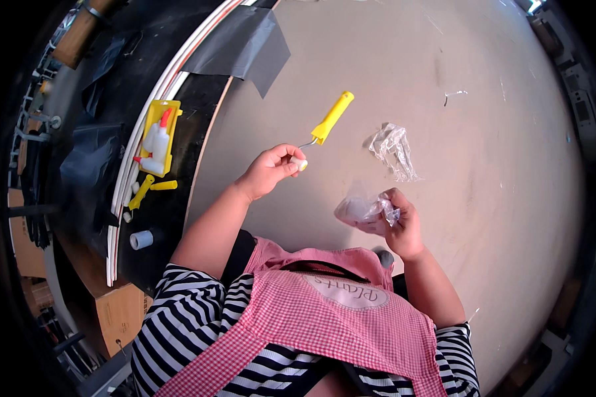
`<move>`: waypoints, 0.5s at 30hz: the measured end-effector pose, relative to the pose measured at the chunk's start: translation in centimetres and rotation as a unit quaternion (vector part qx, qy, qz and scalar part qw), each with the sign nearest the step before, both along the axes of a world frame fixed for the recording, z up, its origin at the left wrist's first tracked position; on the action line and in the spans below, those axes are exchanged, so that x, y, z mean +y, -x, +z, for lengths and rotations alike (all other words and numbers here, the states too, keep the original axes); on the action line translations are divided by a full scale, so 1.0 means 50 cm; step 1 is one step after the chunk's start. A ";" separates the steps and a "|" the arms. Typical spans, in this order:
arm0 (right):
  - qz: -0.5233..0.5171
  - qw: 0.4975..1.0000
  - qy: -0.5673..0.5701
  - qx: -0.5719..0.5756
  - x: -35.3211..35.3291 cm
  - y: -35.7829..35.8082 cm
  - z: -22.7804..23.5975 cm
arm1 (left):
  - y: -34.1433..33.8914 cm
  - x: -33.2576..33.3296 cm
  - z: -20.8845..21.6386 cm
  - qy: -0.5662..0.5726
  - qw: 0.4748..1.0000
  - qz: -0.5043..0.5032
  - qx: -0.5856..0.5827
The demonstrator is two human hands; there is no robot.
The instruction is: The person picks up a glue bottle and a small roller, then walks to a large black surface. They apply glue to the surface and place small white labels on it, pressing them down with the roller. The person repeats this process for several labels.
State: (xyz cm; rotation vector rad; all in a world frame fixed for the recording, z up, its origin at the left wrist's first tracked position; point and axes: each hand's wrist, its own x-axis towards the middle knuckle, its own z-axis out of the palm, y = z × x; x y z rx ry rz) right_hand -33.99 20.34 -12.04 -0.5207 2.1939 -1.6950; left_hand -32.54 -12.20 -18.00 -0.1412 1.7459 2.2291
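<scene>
Head view: one small paint roller, with a yellow handle [332, 119] and a bent metal rod, is held above the pale surface [496, 198], in front of the body and slightly left. Its white roller end [300, 163] is pinched between thumb and fingers of the left hand [271, 171], closed tightly around it; the handle is left unsupported, pointed to the far right. One clear plastic bag [363, 210] is gripped at its gathered edge by the bent fingers of the right hand [402, 225]; whether anything is contained in it cannot be told. One crumpled clear wrapper [392, 145] is placed on the far side of the bag, apart from both hands. To the left, on a dark surface: one yellow tray [165, 105], in which white bottles [160, 142] with red tips are laid; two yellow handles [141, 192], set just beside it on the near side; one pale blue roll [141, 239], nearer again. Risks noted: the roller may be twisted or dropped, since it is held at one end only and the handle's weight is carried outward; the bag may be torn if its thin film is pulled hard; the wrapper, being light and loose, may be caught or pushed aside by a passing hand.
</scene>
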 end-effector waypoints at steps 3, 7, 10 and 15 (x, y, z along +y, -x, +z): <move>0.084 0.989 0.021 0.117 -0.032 0.026 0.034 | -0.042 -0.027 0.088 -0.001 0.998 -0.021 0.058; 0.146 0.939 0.011 0.310 -0.100 0.036 0.035 | -0.119 -0.065 0.164 0.127 0.974 -0.094 0.164; 0.221 0.945 0.010 0.243 -0.125 0.007 0.016 | -0.181 -0.074 0.222 0.158 0.972 -0.098 0.146; 0.213 0.958 0.131 0.144 -0.103 -0.034 -0.037 | -0.345 -0.182 0.183 0.158 0.974 0.094 0.130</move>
